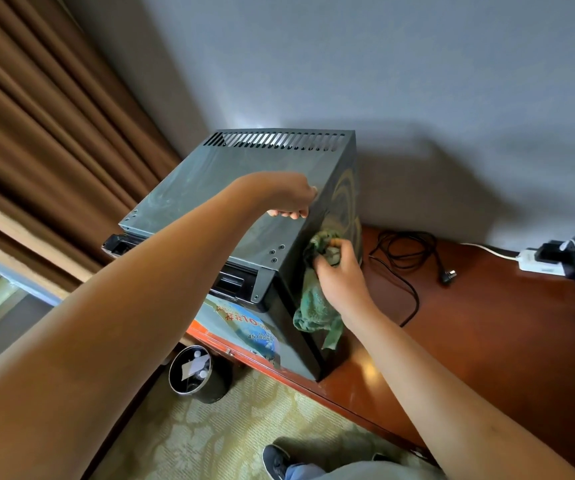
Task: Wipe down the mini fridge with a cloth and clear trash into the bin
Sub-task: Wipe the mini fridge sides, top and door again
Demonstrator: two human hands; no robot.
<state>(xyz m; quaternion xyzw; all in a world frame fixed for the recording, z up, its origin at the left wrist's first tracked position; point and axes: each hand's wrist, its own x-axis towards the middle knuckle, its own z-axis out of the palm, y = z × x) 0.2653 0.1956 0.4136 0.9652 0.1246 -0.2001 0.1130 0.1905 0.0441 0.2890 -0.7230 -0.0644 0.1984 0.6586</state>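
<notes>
From the head view I see the mini fridge (209,202) standing on the red-brown surface (486,323) against the wall. My left hand (286,197) curls over the fridge's top right edge, gripping it. My right hand (339,271) clutches the green cloth (317,310) bunched against the fridge's right side wall. The bin (197,374) stands on the carpet below, holding white scraps.

Behind the right hand (339,271), part of the crumpled green cloth (315,308) is hidden. Left hand (287,197) fingertips are out of sight. Contents of the black round bin (197,374) are too small to identify.
</notes>
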